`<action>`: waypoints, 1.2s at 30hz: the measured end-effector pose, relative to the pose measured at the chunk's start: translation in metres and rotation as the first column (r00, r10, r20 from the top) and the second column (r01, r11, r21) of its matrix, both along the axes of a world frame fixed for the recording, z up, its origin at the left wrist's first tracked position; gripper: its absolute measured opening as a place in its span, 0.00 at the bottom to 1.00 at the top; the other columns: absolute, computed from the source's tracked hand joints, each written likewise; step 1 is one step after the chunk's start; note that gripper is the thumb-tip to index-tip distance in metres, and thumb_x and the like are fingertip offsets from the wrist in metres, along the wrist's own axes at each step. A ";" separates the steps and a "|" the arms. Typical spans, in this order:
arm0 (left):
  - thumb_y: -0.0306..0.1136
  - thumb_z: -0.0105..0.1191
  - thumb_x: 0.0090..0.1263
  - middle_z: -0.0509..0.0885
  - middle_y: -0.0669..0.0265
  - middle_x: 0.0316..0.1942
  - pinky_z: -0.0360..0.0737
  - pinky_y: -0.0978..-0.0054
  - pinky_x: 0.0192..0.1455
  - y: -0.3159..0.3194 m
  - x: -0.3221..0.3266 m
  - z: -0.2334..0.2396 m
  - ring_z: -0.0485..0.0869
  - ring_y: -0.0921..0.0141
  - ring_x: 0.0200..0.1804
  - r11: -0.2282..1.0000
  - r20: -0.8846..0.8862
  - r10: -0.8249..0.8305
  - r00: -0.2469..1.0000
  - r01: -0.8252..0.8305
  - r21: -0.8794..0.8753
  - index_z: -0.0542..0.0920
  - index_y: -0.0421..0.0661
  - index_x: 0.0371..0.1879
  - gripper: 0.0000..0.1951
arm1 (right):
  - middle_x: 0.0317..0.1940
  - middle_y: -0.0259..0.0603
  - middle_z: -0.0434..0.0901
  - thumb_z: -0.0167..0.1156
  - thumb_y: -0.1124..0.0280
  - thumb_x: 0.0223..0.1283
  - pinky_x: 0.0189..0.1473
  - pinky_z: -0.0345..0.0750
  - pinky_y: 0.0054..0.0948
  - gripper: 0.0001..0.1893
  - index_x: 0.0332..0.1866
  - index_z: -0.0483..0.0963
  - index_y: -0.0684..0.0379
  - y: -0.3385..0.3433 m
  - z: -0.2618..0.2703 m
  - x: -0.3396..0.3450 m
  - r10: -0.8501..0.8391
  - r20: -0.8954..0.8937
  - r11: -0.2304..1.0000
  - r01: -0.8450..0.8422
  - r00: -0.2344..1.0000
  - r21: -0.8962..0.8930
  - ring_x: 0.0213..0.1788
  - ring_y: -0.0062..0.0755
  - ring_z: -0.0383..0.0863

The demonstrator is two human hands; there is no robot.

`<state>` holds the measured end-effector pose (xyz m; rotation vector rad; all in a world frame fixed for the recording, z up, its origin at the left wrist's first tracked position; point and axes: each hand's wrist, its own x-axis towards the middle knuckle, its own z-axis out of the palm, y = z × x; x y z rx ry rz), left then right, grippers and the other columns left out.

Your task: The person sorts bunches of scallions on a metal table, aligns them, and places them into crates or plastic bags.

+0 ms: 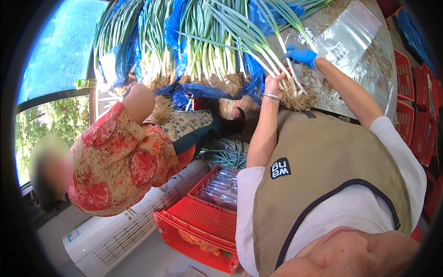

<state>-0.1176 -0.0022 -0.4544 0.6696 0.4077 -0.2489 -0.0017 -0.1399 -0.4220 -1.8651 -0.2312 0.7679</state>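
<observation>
My left hand (pixel 274 85), bare and with a bracelet at the wrist, is closed around the white lower stems of a few green onions (pixel 272 58). Their stringy roots (pixel 298 101) hang just beside it, near the table edge. In a blue glove, my right hand (pixel 301 56) has its fingers on the pale stem of a green onion (pixel 281 39) to the right of that bunch. Another green onion (pixel 304 33) passes behind the glove. The gloved fingertips are partly hidden.
Bundles of green onions (pixel 206 59) on blue plastic cover the table's left part. Clear plastic bags (pixel 349 34) lie right on the metal tabletop (pixel 320 95). A co-worker in a patterned top (pixel 114 166) is at my left. Red crates (pixel 200 214) stand below; more crates (pixel 403 76) stand right.
</observation>
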 end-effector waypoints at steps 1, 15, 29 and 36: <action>0.19 0.43 0.62 0.80 0.54 0.38 0.79 0.65 0.44 0.003 -0.002 0.001 0.80 0.63 0.41 0.996 -0.021 0.013 1.000 -0.011 0.091 0.72 0.34 0.47 0.14 | 0.17 0.30 0.69 0.53 0.65 0.54 0.22 0.64 0.20 0.09 0.25 0.72 0.58 0.007 0.008 -0.003 -0.031 -0.059 0.998 0.034 0.998 0.049 0.19 0.18 0.64; 0.23 0.47 0.63 0.79 0.57 0.40 0.78 0.66 0.47 0.013 -0.040 0.024 0.79 0.65 0.42 0.965 0.265 -0.249 0.932 0.260 -0.009 0.70 0.35 0.47 0.13 | 0.36 0.47 0.80 0.53 0.62 0.59 0.44 0.79 0.33 0.18 0.49 0.71 0.64 0.032 -0.014 -0.031 0.045 -0.529 0.956 0.116 0.848 0.268 0.39 0.33 0.80; 0.28 0.57 0.59 0.81 0.66 0.25 0.77 0.77 0.31 -0.049 -0.110 0.011 0.78 0.75 0.28 0.603 0.281 -0.795 0.537 0.656 0.454 0.77 0.36 0.31 0.07 | 0.22 0.31 0.70 0.60 0.64 0.52 0.23 0.68 0.18 0.26 0.53 0.64 0.68 -0.077 0.093 -0.186 -0.088 -0.473 0.880 0.291 0.877 0.376 0.22 0.18 0.67; 0.26 0.50 0.63 0.74 0.66 0.21 0.64 0.78 0.22 0.005 -0.084 0.065 0.65 0.77 0.20 0.365 0.527 -0.255 0.810 -0.424 0.829 0.76 0.39 0.29 0.04 | 0.18 0.37 0.72 0.68 0.59 0.37 0.17 0.65 0.20 0.26 0.40 0.71 0.68 -0.191 0.169 -0.341 -0.461 -0.386 0.851 0.521 0.800 0.063 0.16 0.21 0.69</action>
